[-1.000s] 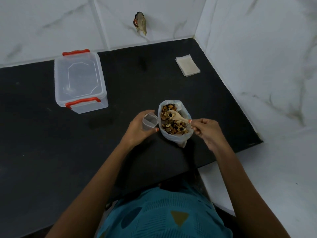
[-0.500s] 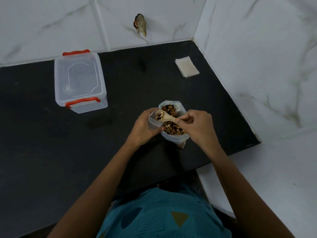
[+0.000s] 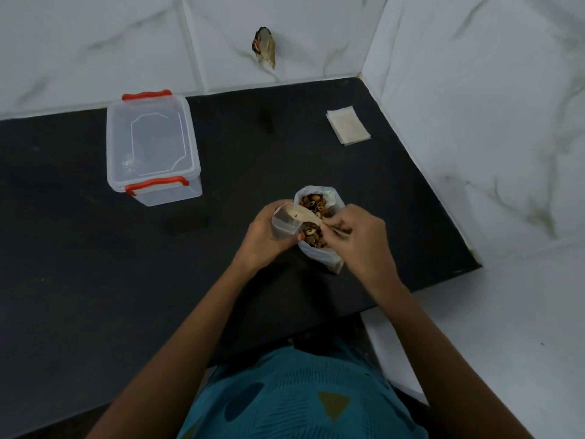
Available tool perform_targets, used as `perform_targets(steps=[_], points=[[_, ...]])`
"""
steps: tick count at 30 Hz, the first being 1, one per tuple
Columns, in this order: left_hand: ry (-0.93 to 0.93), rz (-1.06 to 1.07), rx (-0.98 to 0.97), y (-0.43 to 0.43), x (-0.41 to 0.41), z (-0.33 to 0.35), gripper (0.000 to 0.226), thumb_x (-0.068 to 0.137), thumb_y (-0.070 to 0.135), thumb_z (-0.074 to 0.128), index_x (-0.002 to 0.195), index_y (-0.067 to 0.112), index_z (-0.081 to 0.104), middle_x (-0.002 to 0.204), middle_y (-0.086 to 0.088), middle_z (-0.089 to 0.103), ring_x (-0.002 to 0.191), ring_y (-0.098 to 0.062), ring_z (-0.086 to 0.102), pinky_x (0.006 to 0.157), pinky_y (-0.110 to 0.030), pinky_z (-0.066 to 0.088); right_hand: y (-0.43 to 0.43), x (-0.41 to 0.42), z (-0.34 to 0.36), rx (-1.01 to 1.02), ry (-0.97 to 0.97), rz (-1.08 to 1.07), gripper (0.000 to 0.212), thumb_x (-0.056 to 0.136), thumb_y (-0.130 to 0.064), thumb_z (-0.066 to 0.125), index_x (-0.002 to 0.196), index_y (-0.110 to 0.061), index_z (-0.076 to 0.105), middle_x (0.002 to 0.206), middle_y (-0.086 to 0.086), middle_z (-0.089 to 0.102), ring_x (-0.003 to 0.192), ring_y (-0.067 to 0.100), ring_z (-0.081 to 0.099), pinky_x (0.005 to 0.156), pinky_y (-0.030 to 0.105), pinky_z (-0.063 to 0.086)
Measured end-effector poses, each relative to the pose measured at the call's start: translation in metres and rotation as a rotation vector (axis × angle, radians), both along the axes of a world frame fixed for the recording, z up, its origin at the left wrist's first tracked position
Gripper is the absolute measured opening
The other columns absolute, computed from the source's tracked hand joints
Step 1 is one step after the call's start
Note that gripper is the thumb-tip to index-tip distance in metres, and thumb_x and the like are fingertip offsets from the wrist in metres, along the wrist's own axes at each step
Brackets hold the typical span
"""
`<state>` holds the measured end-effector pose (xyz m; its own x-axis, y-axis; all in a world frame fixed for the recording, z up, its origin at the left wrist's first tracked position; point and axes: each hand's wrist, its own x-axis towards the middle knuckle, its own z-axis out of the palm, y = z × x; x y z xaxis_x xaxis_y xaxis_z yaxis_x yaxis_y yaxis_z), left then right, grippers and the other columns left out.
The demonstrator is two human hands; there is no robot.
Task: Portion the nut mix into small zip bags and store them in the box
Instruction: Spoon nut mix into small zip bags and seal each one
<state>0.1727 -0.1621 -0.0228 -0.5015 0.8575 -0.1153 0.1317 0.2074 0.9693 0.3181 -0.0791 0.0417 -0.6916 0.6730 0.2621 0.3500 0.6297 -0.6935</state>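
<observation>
Nut mix bag (image 3: 318, 253) stands on black counter (image 3: 95, 280) beside white marble walls (image 3: 474, 90).

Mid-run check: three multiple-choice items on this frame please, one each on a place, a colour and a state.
1. Where does the stack of empty zip bags lie?
A. on the floor
B. back right on the counter, by the wall
C. on a shelf

2. What colour are the latches on the box?
A. blue
B. red
C. green

3. What does the left hand hold?
A. nothing
B. a cup
C. a small zip bag, mouth open

1 B: it lies near the right wall.
2 B: both latches show red.
3 C: its fingers grip the bag while the right hand holds the wooden spoon at its mouth.
</observation>
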Motion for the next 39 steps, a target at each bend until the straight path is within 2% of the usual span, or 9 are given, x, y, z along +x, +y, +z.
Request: perform_targets(steps=[4, 9, 11, 14, 19, 23, 29, 35, 39], points=[[0.005, -0.023, -0.016, 0.000, 0.001, -0.001, 0.058, 0.075, 0.013, 0.074, 0.125, 0.023, 0.047, 0.128, 0.002, 0.050, 0.117, -0.007, 0.047, 0.093, -0.019, 0.041, 0.004, 0.005, 0.003, -0.215, 0.056, -0.104, 0.005, 0.076, 0.002, 0.070, 0.078, 0.000, 0.066, 0.069, -0.010, 0.057, 0.065, -0.011, 0.058, 0.057, 0.004, 0.043], [0.012, -0.022, -0.014, 0.001, 0.001, -0.003, 0.057, 0.075, 0.014, 0.074, 0.125, 0.025, 0.047, 0.128, 0.000, 0.050, 0.119, -0.010, 0.047, 0.098, -0.029, 0.042, 0.003, 0.010, -0.002, -0.224, 0.049, -0.099, 0.005, 0.077, 0.002, 0.070, 0.079, 0.000, 0.066, 0.071, -0.006, 0.060, 0.067, -0.009, 0.060, 0.059, 0.006, 0.045], [0.027, -0.017, -0.022, 0.001, 0.000, -0.004, 0.057, 0.075, 0.015, 0.074, 0.124, 0.027, 0.047, 0.129, 0.000, 0.050, 0.119, -0.010, 0.047, 0.096, -0.026, 0.042, 0.006, 0.014, -0.004, -0.202, 0.034, -0.118, 0.005, 0.076, 0.001, 0.070, 0.079, -0.001, 0.066, 0.074, 0.001, 0.063, 0.068, -0.006, 0.059, 0.060, 0.007, 0.046], [0.042, -0.017, -0.023, 0.002, -0.001, -0.004, 0.056, 0.075, 0.014, 0.074, 0.123, 0.027, 0.047, 0.127, 0.002, 0.049, 0.117, -0.010, 0.047, 0.090, -0.018, 0.040, 0.010, 0.018, -0.003, -0.190, 0.020, -0.124, 0.006, 0.076, 0.000, 0.070, 0.078, -0.004, 0.066, 0.073, -0.001, 0.061, 0.066, 0.000, 0.059, 0.061, 0.009, 0.047], [0.058, -0.022, -0.016, 0.001, 0.001, -0.001, 0.056, 0.076, 0.012, 0.072, 0.124, 0.025, 0.047, 0.123, 0.008, 0.047, 0.107, 0.004, 0.046, 0.081, -0.006, 0.038, 0.017, 0.020, 0.004, -0.181, -0.042, -0.083, 0.006, 0.077, 0.000, 0.069, 0.081, -0.003, 0.066, 0.076, -0.003, 0.060, 0.065, -0.001, 0.059, 0.061, 0.006, 0.046], [0.041, -0.001, 0.003, 0.001, 0.001, -0.001, 0.056, 0.075, 0.012, 0.074, 0.121, 0.027, 0.048, 0.124, 0.004, 0.050, 0.112, -0.004, 0.048, 0.084, -0.011, 0.041, 0.021, 0.022, 0.010, -0.157, -0.041, -0.065, 0.007, 0.077, 0.000, 0.070, 0.080, -0.005, 0.066, 0.073, -0.010, 0.056, 0.071, -0.008, 0.058, 0.061, 0.006, 0.045], [-0.020, 0.008, 0.052, 0.001, 0.002, 0.000, 0.053, 0.075, 0.008, 0.073, 0.117, 0.030, 0.048, 0.121, 0.007, 0.052, 0.114, -0.006, 0.050, 0.088, -0.017, 0.044, 0.018, 0.016, 0.021, -0.085, 0.053, -0.001, 0.006, 0.077, 0.000, 0.069, 0.081, -0.003, 0.066, 0.077, 0.002, 0.063, 0.070, 0.009, 0.061, 0.064, 0.010, 0.049], [-0.030, 0.046, 0.084, 0.000, 0.004, 0.003, 0.049, 0.075, 0.006, 0.073, 0.106, 0.035, 0.047, 0.111, 0.017, 0.052, 0.107, 0.003, 0.051, 0.083, -0.006, 0.043, 0.023, 0.016, 0.020, -0.062, 0.069, -0.040, 0.004, 0.078, -0.001, 0.069, 0.081, -0.003, 0.066, 0.077, 0.003, 0.063, 0.070, 0.005, 0.060, 0.065, 0.011, 0.049], [-0.028, 0.050, 0.104, -0.006, -0.001, 0.002, 0.050, 0.075, 0.004, 0.072, 0.107, 0.034, 0.047, 0.114, 0.013, 0.052, 0.106, 0.007, 0.051, 0.084, -0.006, 0.042, 0.035, 0.024, 0.010, -0.169, -0.091, -0.159, 0.003, 0.080, -0.005, 0.068, 0.081, -0.007, 0.066, 0.077, 0.000, 0.062, 0.068, 0.001, 0.056, 0.065, 0.007, 0.046]])
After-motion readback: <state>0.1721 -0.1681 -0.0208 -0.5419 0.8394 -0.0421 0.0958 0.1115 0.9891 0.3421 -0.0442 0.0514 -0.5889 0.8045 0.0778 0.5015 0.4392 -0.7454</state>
